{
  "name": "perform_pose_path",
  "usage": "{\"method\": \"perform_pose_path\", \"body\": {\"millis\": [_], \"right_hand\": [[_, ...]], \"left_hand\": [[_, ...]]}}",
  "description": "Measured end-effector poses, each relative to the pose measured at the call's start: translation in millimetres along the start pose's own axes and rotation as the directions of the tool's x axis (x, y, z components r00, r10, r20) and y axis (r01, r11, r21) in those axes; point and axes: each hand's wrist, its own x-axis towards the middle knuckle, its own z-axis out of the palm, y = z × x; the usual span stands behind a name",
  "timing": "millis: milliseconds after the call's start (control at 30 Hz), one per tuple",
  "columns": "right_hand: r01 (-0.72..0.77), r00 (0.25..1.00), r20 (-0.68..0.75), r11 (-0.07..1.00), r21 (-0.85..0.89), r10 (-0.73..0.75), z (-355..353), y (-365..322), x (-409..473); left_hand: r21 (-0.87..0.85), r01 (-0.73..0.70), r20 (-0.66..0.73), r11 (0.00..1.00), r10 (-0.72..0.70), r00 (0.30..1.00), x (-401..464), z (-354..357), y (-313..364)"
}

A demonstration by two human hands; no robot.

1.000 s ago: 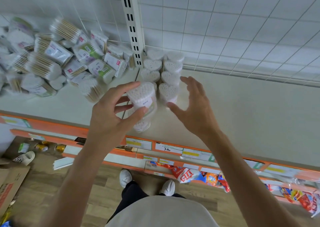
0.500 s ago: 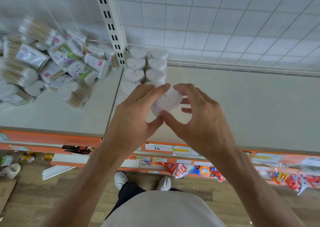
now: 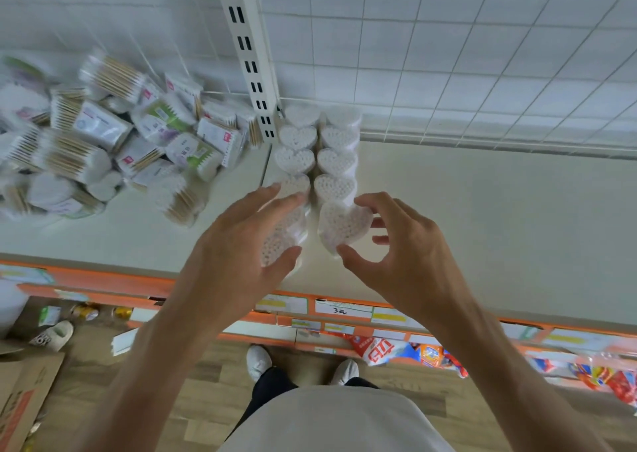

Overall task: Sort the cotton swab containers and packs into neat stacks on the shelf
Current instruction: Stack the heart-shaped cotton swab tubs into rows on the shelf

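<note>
On shelf [image 3: 482, 231]: hands parted; right hand [image 3: 396, 244] pinches heart container [image 3: 341, 225], left hand [image 3: 248, 241] now open.

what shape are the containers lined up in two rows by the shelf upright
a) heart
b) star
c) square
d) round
a: the containers in the two rows beside the upright show heart-shaped tops packed with white swab tips, including the front one that the right hand holds by its edges.
</note>
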Motion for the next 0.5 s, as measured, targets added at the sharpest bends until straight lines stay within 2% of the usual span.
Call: {"method": "perform_pose_path", "body": {"millis": [167, 500], "right_hand": [[-0.016, 0.999, 0.042, 1.000, -0.011, 0.016, 24, 11, 6], [-0.039, 0.999, -0.007, 0.999, -0.002, 0.039, 42, 11, 15]], "left_hand": [[0.009, 0.008, 0.012, 1.000, -0.008, 1.000, -1, 0, -4], [0.009, 0.009, 0.041, 1.000, -0.009, 0.999, 1, -1, -15]]}}
